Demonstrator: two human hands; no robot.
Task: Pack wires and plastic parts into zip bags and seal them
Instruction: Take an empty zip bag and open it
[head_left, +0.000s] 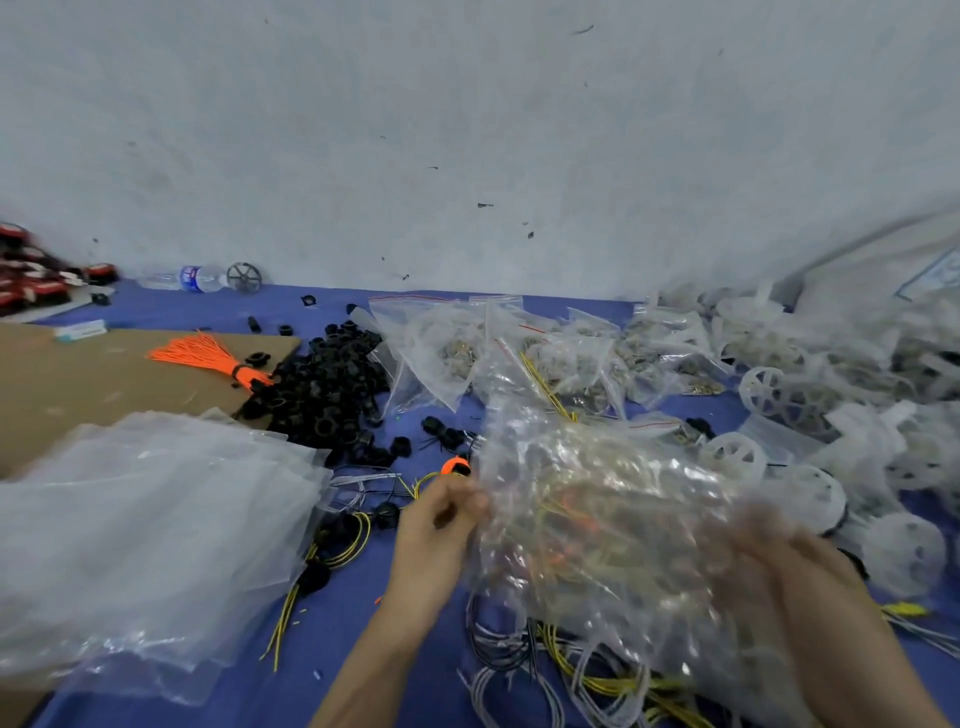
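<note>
A clear zip bag (597, 509) holding yellow and orange wires hangs above the blue table between both hands. My left hand (441, 519) pinches the bag's left edge. My right hand (779, 551) is blurred and grips the bag's right side, partly behind the plastic. Loose yellow, black and white wires (561, 670) lie under the bag. A pile of black plastic parts (322, 389) sits left of centre. White plastic wheels (810, 493) lie at the right.
A stack of empty clear bags (140, 535) lies at the left on brown cardboard (67, 384). A bundle of orange wires (208, 356) rests on the cardboard. Filled zip bags (467, 348) crowd the back, and a water bottle (192, 278) lies by the wall.
</note>
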